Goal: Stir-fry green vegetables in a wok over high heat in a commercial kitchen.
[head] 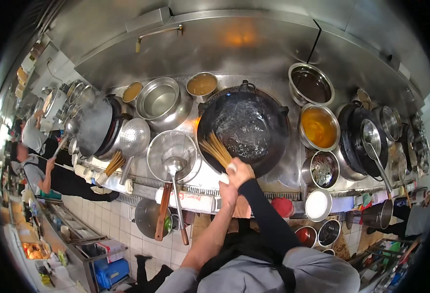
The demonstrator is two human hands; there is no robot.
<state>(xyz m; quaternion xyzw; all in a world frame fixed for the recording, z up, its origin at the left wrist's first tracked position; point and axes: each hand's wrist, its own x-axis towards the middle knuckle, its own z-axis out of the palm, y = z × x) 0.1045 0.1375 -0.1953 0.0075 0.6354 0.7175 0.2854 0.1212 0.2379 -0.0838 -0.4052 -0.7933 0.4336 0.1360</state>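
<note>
Before me a large black wok (pixel 242 106) sits on the range with bubbling water in it. My right hand (pixel 243 172), at the end of a black sleeve, grips a bamboo wok brush (pixel 216 148), whose splayed bristles reach over the wok's left side. At the wok's front rim, my left hand (pixel 228 191) is closed on a white cloth (pixel 224 178). Whether the cloth touches the wok's handle is hidden by the hands. To the left, a wire strainer (pixel 156 146) carries a steel ladle (pixel 174 164) on top.
A steaming wok (pixel 94 124), a perforated skimmer (pixel 134 135) and a steel pot (pixel 160 102) stand left. On the right are an oil bowl (pixel 319 126), a bowl of dark liquid (pixel 311 84) and another wok (pixel 361 146). A co-worker (pixel 39 172) stands far left.
</note>
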